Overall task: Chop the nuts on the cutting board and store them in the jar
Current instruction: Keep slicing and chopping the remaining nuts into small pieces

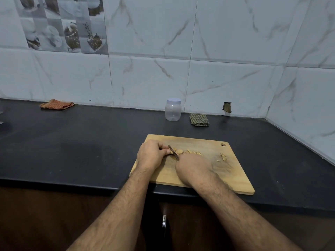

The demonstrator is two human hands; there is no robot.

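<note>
A wooden cutting board (233,176) lies at the counter's front edge. Pale nuts (188,151) lie in a row across its middle, and a few small pieces (223,157) sit near its right side. My right hand (193,168) is closed on a knife (173,151), whose blade angles down onto the nuts. My left hand (150,154) rests on the board left of the blade, its fingertips pressing nuts beside the blade. A clear plastic jar (173,110) with a white lid stands shut by the wall, behind the board.
The black counter (81,151) meets marble-tiled walls behind and to the right. A folded green checked cloth (199,120) lies right of the jar. An orange cloth (56,104) lies far left by the wall. Below the counter is a dark cabinet with a metal handle (164,221).
</note>
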